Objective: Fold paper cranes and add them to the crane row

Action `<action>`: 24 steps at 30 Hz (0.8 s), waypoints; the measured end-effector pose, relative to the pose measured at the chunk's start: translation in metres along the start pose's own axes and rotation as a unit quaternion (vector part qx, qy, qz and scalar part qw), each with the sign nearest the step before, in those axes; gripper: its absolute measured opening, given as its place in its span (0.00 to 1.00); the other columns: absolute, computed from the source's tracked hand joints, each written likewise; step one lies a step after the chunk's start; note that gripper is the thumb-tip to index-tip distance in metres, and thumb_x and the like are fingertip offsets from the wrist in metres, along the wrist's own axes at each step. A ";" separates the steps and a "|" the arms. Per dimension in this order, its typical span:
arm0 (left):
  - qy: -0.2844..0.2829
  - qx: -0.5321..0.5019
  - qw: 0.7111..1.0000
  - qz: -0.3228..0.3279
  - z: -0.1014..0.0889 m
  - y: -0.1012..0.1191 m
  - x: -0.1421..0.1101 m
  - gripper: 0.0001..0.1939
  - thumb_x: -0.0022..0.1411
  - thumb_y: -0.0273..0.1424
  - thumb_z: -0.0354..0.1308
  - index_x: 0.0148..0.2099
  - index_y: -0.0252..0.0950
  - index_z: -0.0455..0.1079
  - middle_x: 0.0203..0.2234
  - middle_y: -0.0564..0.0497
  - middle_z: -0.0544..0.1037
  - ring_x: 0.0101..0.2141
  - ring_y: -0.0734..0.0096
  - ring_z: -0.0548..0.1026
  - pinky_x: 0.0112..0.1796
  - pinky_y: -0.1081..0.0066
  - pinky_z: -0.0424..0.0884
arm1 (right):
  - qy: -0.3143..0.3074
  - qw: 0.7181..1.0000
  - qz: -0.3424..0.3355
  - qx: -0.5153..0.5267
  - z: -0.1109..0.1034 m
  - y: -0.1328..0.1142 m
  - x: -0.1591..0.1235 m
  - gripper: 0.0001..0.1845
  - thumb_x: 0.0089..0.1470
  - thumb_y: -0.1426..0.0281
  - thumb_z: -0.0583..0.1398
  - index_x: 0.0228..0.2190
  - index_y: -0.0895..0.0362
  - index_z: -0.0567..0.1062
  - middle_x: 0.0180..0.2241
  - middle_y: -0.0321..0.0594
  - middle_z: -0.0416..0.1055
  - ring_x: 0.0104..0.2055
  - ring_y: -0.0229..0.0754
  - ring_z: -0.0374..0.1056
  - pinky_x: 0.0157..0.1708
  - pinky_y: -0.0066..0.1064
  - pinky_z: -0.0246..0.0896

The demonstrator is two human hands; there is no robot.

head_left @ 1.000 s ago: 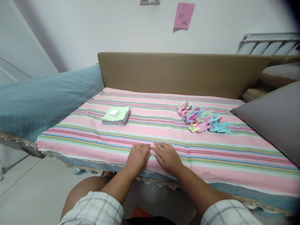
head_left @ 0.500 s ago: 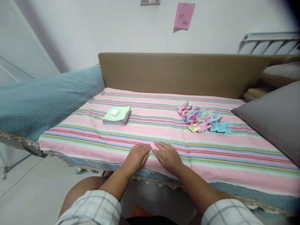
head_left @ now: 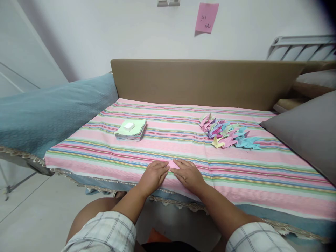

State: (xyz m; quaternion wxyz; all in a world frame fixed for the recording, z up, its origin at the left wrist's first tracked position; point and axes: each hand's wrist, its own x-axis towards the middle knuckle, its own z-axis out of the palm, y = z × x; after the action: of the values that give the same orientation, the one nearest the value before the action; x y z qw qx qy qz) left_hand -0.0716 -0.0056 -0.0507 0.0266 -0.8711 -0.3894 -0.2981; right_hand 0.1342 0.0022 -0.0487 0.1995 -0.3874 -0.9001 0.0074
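Note:
My left hand [head_left: 153,175] and my right hand [head_left: 189,175] lie side by side, palms down, near the front edge of the striped cloth [head_left: 105,150]. Their fingers press flat on a small pink paper [head_left: 173,163], most of it hidden under them. A stack of coloured paper squares [head_left: 131,130] with a small white object [head_left: 128,126] on top lies to the far left. A pile of folded paper cranes [head_left: 228,135] lies to the far right.
A brown sofa back [head_left: 204,82] runs behind the cloth. A teal cover [head_left: 47,112] drapes the left side and a grey cushion [head_left: 307,129] leans at the right. A pink note [head_left: 206,17] hangs on the wall. My knees in checked shorts [head_left: 105,232] are below.
Both hands have stayed on the pink paper, fingers shifting only slightly. The view has drifted a little.

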 end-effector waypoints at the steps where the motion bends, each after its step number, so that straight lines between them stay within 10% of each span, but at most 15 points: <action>1: -0.002 0.003 1.000 0.001 0.000 0.000 0.000 0.12 0.61 0.28 0.52 0.46 0.38 0.72 0.44 0.46 0.77 0.42 0.66 0.74 0.42 0.61 0.70 | -0.002 1.000 -0.002 -0.001 0.000 0.000 0.000 0.16 0.60 0.65 0.51 0.46 0.45 0.73 0.55 0.40 0.64 0.56 0.48 0.59 0.49 0.43 0.57; 12: -0.082 0.052 0.995 0.034 -0.015 0.002 -0.008 0.19 0.62 0.29 0.50 0.55 0.41 0.63 0.54 0.44 0.68 0.53 0.61 0.65 0.50 0.57 0.64 | -0.041 0.999 -0.025 -0.003 -0.007 0.001 -0.004 0.21 0.58 0.61 0.53 0.52 0.48 0.67 0.59 0.44 0.58 0.59 0.49 0.54 0.53 0.45 0.52; 24: -0.008 0.083 0.995 -0.048 -0.016 0.005 -0.018 0.14 0.58 0.35 0.56 0.47 0.41 0.70 0.53 0.41 0.65 0.50 0.56 0.65 0.48 0.53 0.65 | -0.020 0.999 -0.031 0.000 -0.004 0.001 -0.005 0.19 0.57 0.61 0.54 0.50 0.48 0.69 0.58 0.44 0.59 0.58 0.50 0.56 0.51 0.45 0.54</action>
State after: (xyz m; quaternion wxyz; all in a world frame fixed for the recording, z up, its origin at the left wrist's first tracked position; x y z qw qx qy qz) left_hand -0.0855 -0.0252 -0.0468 0.0813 -0.8485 -0.4544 -0.2587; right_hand 0.1397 -0.0008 -0.0467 0.1812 -0.3588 -0.9156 0.0085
